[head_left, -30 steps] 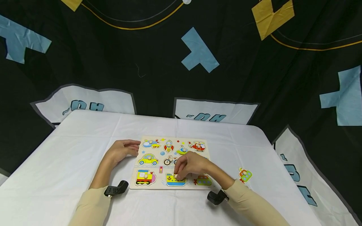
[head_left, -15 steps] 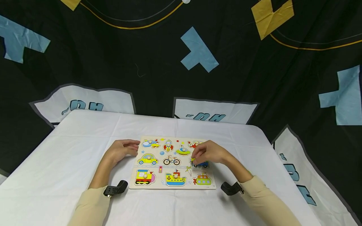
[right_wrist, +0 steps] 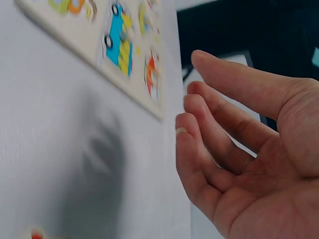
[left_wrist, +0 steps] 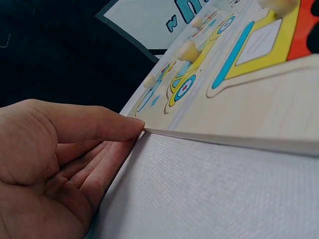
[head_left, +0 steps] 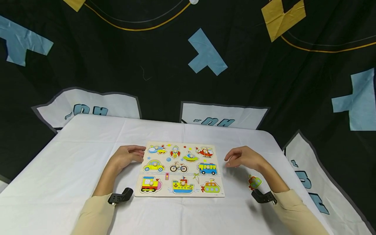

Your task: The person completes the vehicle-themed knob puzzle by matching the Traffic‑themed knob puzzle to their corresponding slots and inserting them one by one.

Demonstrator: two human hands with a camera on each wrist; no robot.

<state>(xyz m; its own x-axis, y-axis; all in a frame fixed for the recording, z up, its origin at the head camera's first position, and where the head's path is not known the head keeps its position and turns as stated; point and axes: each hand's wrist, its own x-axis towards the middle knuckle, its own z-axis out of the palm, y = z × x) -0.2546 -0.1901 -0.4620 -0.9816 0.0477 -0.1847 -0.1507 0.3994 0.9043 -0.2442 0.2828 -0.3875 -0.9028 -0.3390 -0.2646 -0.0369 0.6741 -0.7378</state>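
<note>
A wooden peg puzzle board (head_left: pixel 188 174) with vehicle pictures lies flat on the white table. My left hand (head_left: pixel 126 157) rests at its left edge, and the left wrist view shows the thumb (left_wrist: pixel 99 124) touching that edge. My right hand (head_left: pixel 245 158) hovers to the right of the board, fingers loosely bent and holding nothing. Below that hand, near the wrist, lies a loose green and red puzzle piece (head_left: pixel 254 182) resembling the submarine picture (head_left: pixel 211 187). The bus (head_left: pixel 207 168) with its knob sits at the board's right side, nearest my right hand.
The board also bears a train (head_left: pixel 151 185), a ship (head_left: pixel 182 186), a car (head_left: pixel 154 165) and several other vehicles. A black wrist camera (head_left: pixel 262 196) hangs near the loose piece. Behind the white table (head_left: pixel 97 140) hangs a black cloth (head_left: pixel 164 81).
My right hand has moved from the ship to the bus, then off the board to the right. The bus is uncovered. My left hand has stayed at the left edge.
</note>
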